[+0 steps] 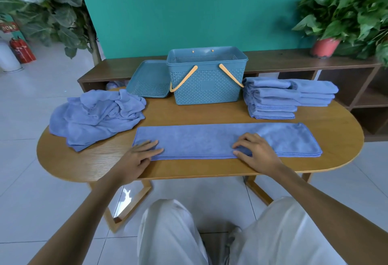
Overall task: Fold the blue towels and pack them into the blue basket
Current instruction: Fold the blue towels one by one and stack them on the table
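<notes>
Two hands: both rest on the long towel (226,140) near the lower middle of the frame, forearms running off the bottom corners.
Left hand (139,155): fingers straight and spread, pressing flat on the towel's left end; it grasps nothing.
Right hand (255,152): fingers curled at the towel's near edge, thumb under a small lifted fold, pinching it.
Long towel: folded into a narrow strip across the near part of the desk (201,113), layered edges along the near side.
Legs: pale trousers fill the bottom centre, cut off by the frame edge.
Crumpled towels (94,115): loose blue heap at middle left, overhanging the desk edge; how many cannot be told.
Folded towels (273,101): two neat piles at middle right, touching each other.
Blue basket (206,75): centre of the frame, far side of the desk, open, orange handles dropped down; its inside is mostly hidden.
Lid (149,78): leans beside the basket's left wall.
Shelf (310,59): low, brown, behind the desk, carrying a potted plant (344,19) at upper right, partly cut off.
</notes>
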